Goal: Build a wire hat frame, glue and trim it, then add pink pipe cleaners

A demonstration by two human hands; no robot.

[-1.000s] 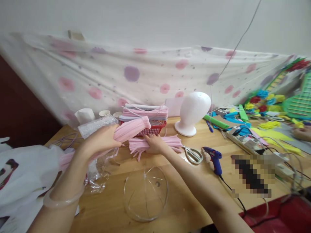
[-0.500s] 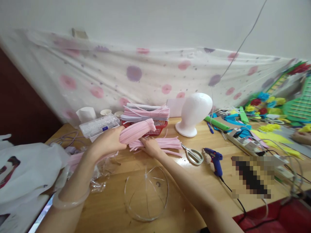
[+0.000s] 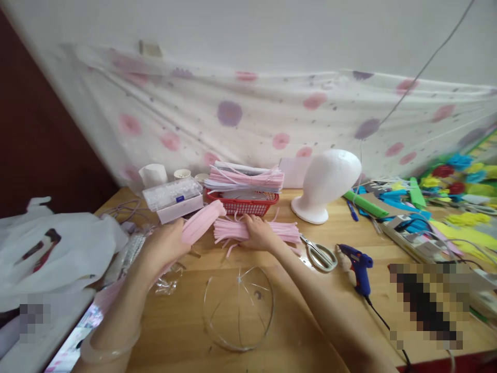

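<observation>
My left hand [image 3: 165, 251] is closed around a thick bundle of pink pipe cleaners [image 3: 204, 223], raised at a slant above the table. A second bundle of pink pipe cleaners [image 3: 285, 232] lies flat on the wood, with a few stems sticking out loose. My right hand [image 3: 257, 232] is closed over the middle of that bundle, its fingertips partly hidden. In front of both hands, a clear wire frame [image 3: 239, 282] shaped like a round cap rests on the table. Scissors [image 3: 322, 257] with pale handles lie just right of the second bundle.
Behind the hands is a red basket [image 3: 248, 207] topped with pink and white stems. A white foam head [image 3: 330, 178] stands right of it, with a blue glue gun [image 3: 359, 267] nearer me. Bead boxes [image 3: 180, 207] and a white plastic bag [image 3: 73, 243] are at left.
My left hand has drawn its bundle left and down, away from the bundle on the table. My right hand remains on the lying bundle. The whole view has swung left.
</observation>
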